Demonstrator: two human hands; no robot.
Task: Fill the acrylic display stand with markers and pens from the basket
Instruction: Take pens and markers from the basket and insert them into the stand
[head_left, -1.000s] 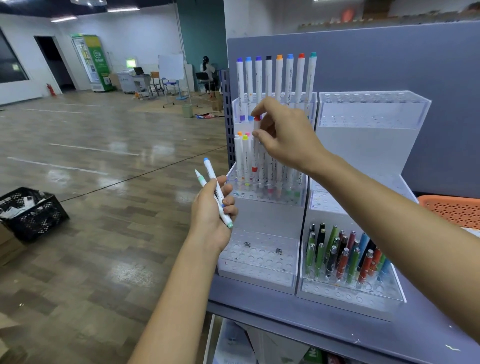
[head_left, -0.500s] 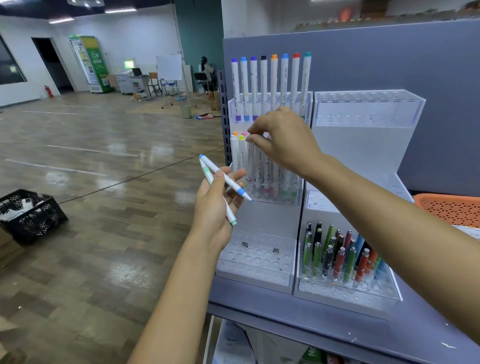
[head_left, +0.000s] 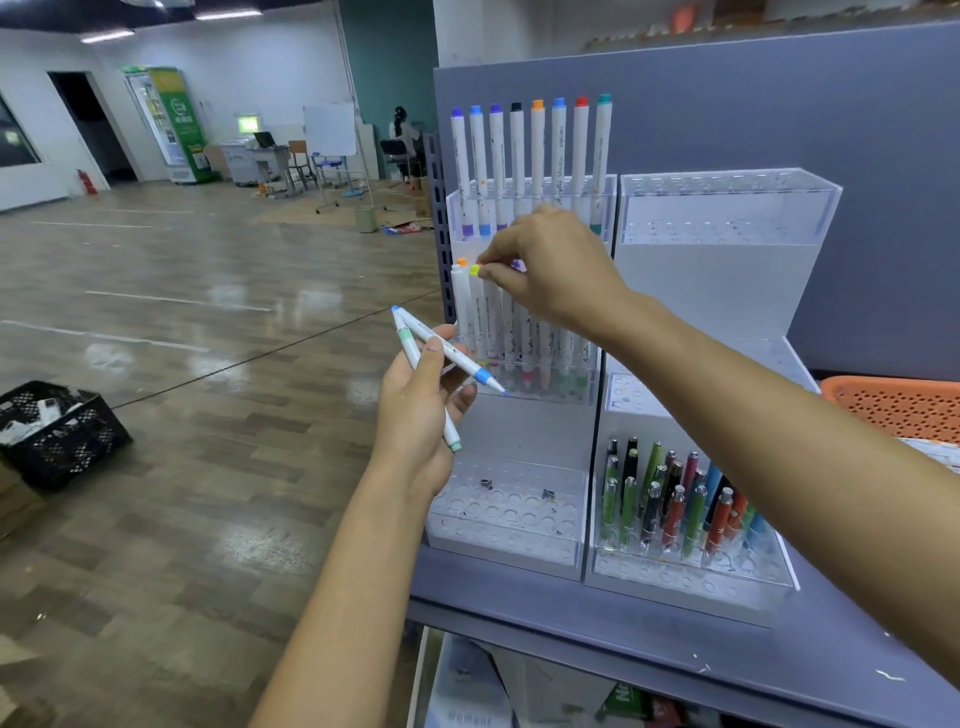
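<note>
Your right hand is over the left acrylic stand. Its thumb and forefinger are narrowed to a pinch on the cap end of one of the middle-row markers, third from the left, just beside a yellow-green cap. That marker stands upright in its hole.

Your left hand, near and left of the stand, grips two loose markers crossed in its fingers. The blue-tipped marker slants towards the stand, and the pale green marker points nearer and down.

The top-row markers stand upright on the far tier. The near tier has bare holes.

The right acrylic stand holds coloured pens on its near tier. The orange basket sits at far right.
</note>
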